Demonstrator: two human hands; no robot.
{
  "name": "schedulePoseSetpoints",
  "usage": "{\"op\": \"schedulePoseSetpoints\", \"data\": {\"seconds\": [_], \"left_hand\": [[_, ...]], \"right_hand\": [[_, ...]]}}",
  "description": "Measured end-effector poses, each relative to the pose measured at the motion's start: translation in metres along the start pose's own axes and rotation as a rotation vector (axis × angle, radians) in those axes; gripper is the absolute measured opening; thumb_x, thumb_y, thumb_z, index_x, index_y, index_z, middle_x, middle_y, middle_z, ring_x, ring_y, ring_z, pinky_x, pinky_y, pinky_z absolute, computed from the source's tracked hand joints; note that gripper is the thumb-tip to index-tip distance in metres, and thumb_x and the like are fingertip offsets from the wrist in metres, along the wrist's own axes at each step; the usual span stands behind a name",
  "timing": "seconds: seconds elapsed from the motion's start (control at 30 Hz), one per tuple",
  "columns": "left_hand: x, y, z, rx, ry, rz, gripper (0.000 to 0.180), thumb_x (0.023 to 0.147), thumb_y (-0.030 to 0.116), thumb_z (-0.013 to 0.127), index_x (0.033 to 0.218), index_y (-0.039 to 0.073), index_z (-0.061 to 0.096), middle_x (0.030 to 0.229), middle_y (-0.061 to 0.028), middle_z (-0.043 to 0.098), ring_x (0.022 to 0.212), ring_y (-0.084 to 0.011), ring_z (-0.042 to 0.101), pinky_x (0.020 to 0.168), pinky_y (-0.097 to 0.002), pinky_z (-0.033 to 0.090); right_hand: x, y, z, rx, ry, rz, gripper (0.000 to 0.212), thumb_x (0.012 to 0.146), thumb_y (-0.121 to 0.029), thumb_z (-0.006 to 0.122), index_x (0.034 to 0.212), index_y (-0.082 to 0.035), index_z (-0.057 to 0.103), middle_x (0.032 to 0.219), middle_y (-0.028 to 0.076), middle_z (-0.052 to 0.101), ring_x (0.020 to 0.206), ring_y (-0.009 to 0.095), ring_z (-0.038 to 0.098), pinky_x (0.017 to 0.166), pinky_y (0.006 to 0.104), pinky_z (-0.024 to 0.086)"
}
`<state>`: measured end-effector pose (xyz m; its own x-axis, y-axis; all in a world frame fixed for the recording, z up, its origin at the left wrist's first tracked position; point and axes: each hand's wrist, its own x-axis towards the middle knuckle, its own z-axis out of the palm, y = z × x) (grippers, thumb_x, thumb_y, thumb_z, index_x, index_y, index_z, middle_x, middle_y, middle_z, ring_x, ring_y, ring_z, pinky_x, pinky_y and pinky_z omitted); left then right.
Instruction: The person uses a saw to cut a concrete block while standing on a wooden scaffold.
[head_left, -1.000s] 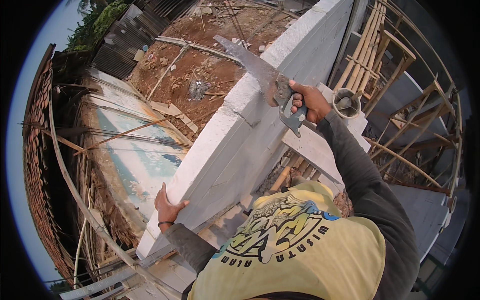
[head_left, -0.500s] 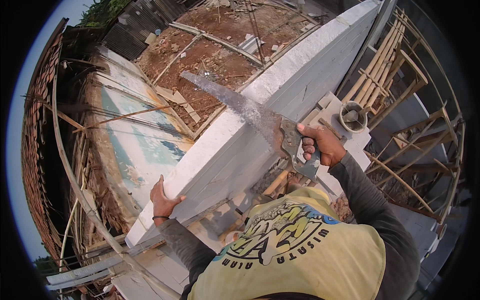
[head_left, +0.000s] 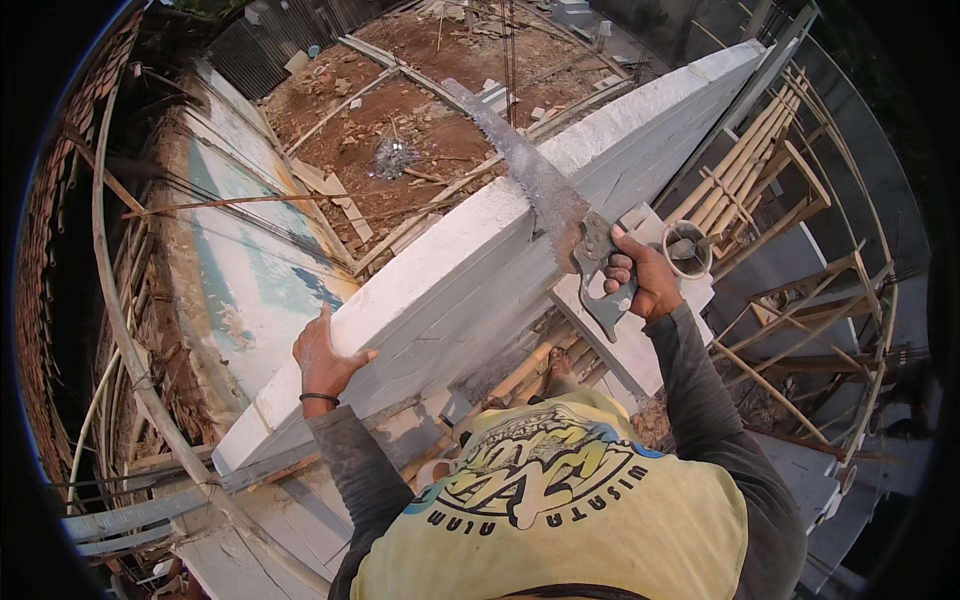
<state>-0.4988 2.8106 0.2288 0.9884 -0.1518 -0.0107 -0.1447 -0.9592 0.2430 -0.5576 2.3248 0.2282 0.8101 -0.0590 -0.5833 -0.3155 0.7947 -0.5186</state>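
- Yellow shirt [head_left: 570,540], nearest the camera: printed lettering arcs beneath a multicoloured graphic on it.
- Right hand [head_left: 645,278]: gripping the saw, fingers curled round its handle, thumb toward the blade. Dark-sleeved forearm reaches forward from lower right.
- Saw [head_left: 535,190]: handle within the right hand; dusty blade runs up and left from it, crossing the wall top in view. Blade contact with wall: cannot tell.
- Left hand [head_left: 325,355]: open, on the wall's top edge near its left end, thumb spread from fingers; dark band at wrist.
- Wall [head_left: 420,270]: pale, running diagonally between the hands; short dark notch beside the blade.
- Bucket [head_left: 692,275]: just beyond the right hand.
- Bamboo poles [head_left: 740,165]: bundled, past the bucket.
- Soil [head_left: 340,120]: reddish, rubble-strewn, beyond the wall.
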Motion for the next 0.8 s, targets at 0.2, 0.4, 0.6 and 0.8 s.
{"op": "schedulePoseSetpoints", "data": {"seconds": [0.2, 0.4, 0.6, 0.8], "left_hand": [[0.003, -0.002, 0.006, 0.001, 0.062, 0.048, 0.113, 0.053, 0.05, 0.092, 0.144, 0.001, 0.046, 0.124, -0.0172, 0.059, 0.119, -0.0359, 0.052, 0.105, -0.0495, 0.034], [-0.001, -0.008, 0.007, 0.02, 0.149, 0.089, 0.112, 0.053, 0.05, 0.092, 0.142, -0.003, 0.047, 0.117, -0.018, 0.061, 0.114, -0.035, 0.056, 0.098, -0.0484, 0.04], [0.0, 0.0, -0.007, 0.041, 0.026, 0.006, 0.112, 0.057, 0.055, 0.089, 0.144, 0.001, 0.046, 0.125, -0.0201, 0.059, 0.12, -0.0375, 0.053, 0.104, -0.0516, 0.037], [0.002, 0.011, -0.007, 0.014, 0.038, 0.059, 0.105, 0.056, 0.052, 0.09, 0.139, 0.003, 0.051, 0.116, -0.0188, 0.062, 0.115, -0.0364, 0.056, 0.097, -0.0498, 0.041]], "right_hand": [[-0.054, 0.086, -0.004, 0.036, -0.164, -0.294, 0.021, 0.099, -0.02, 0.062, 0.114, -0.007, 0.055, 0.074, 0.0, 0.05, 0.065, 0.012, 0.051, 0.057, 0.0305, 0.048], [-0.057, 0.122, 0.016, 0.197, -0.022, -0.421, 0.018, 0.1, -0.02, 0.061, 0.111, -0.008, 0.053, 0.075, -0.002, 0.047, 0.062, 0.011, 0.048, 0.059, 0.0304, 0.048], [-0.016, 0.055, 0.03, 0.289, -0.009, -0.723, 0.025, 0.098, -0.027, 0.066, 0.091, -0.008, 0.052, 0.071, -0.001, 0.045, 0.056, 0.011, 0.046, 0.052, 0.0318, 0.048], [0.033, -0.035, 0.001, 0.088, 0.101, -0.555, 0.018, 0.097, -0.017, 0.063, 0.092, -0.007, 0.05, 0.068, -0.001, 0.046, 0.052, 0.01, 0.045, 0.049, 0.0334, 0.048]]}}
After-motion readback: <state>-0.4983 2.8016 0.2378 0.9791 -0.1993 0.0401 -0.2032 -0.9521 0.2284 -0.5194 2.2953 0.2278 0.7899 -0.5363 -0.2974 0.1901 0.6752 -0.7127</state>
